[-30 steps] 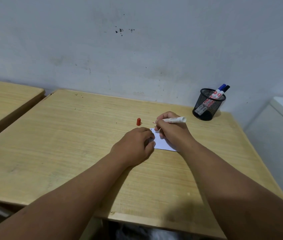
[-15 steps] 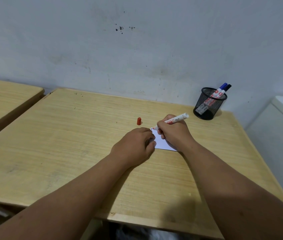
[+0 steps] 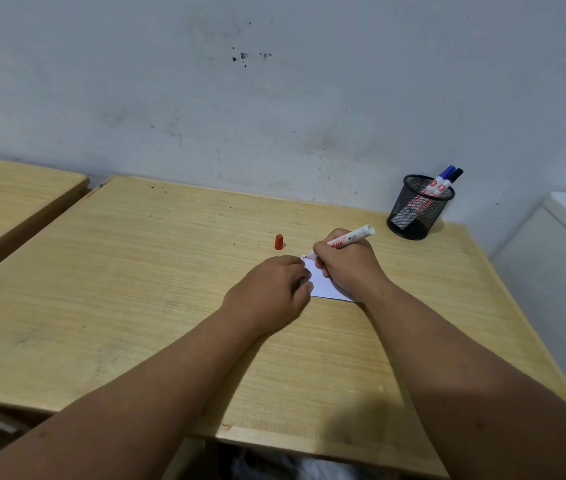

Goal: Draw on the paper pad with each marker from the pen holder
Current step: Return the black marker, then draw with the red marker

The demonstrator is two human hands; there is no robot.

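A small white paper pad (image 3: 323,284) lies on the wooden desk (image 3: 156,271), mostly covered by my hands. My right hand (image 3: 349,263) grips a white marker with red print (image 3: 350,238), its red tip touching the pad's far left corner. My left hand (image 3: 271,292) rests curled on the pad's left edge, pressing it down. The marker's red cap (image 3: 278,242) stands on the desk just left of the pad. A black mesh pen holder (image 3: 416,207) at the far right holds a blue-capped marker (image 3: 442,178) and a black-capped marker (image 3: 453,176).
A grey scuffed wall runs behind the desk. A second wooden desk (image 3: 4,199) stands to the left across a narrow gap. A white cabinet (image 3: 565,244) stands right of the desk.
My right hand turned the marker from lying level to slanting tip-down, and brought the tip onto the pad's far corner. My left hand stayed in place on the pad.
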